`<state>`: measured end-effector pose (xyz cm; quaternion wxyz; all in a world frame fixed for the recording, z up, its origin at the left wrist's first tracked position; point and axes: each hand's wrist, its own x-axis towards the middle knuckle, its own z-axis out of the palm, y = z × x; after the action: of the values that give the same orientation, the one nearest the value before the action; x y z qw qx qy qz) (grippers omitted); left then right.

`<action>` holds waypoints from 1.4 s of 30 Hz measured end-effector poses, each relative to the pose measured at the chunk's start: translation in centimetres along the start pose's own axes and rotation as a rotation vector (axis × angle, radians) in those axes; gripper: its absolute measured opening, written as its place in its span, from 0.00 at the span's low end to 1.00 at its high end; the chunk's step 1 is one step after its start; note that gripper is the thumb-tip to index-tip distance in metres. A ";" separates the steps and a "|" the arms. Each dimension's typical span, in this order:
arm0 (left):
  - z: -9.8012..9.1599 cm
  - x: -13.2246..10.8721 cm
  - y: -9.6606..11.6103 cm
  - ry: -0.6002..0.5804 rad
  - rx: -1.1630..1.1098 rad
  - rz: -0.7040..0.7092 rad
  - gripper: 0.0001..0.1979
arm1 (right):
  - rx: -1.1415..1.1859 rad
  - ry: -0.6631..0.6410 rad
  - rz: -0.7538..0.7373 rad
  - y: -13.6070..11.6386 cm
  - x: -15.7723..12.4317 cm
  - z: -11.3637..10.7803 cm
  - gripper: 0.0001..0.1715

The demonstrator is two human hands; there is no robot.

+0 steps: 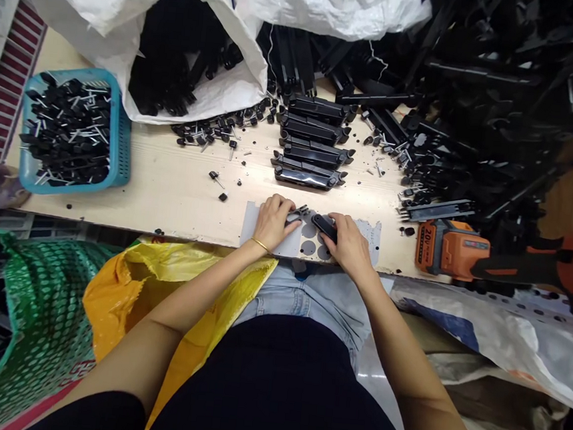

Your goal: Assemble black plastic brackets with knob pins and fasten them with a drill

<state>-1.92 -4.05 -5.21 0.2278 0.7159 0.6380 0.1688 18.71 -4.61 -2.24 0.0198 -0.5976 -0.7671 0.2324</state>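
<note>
My left hand [273, 222] is closed around a small black plastic piece [297, 213] at the near edge of the wooden table [169, 184]. My right hand [347, 242] grips a longer black plastic part [324, 225] just beside it. Both hands rest over a grey metal plate with round holes [308, 247]. The two parts nearly meet between my hands. A gold bracelet circles my left wrist.
Stacked black handle-like parts [313, 140] lie behind my hands. A blue basket [76, 131] of black pin pieces stands at the left. White sacks [191, 39] and a heap of black parts [488, 92] fill the back. An orange cordless driver [451, 248] lies at the right.
</note>
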 end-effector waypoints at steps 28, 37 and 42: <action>2.1 -0.2 1.9 0.087 -0.167 0.032 0.10 | 0.111 0.066 0.123 -1.7 0.8 1.0 0.21; 3.5 -0.5 2.3 0.188 -0.091 0.116 0.12 | 0.186 0.070 0.071 -1.2 1.0 1.2 0.28; 3.7 -0.3 2.4 0.168 -0.058 0.139 0.13 | 0.234 0.079 0.039 -0.9 1.2 1.1 0.27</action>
<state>2.02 -4.99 -6.95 0.1821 0.7350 0.5984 0.2620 17.20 -4.01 -3.15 0.1153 -0.6147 -0.7217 0.2968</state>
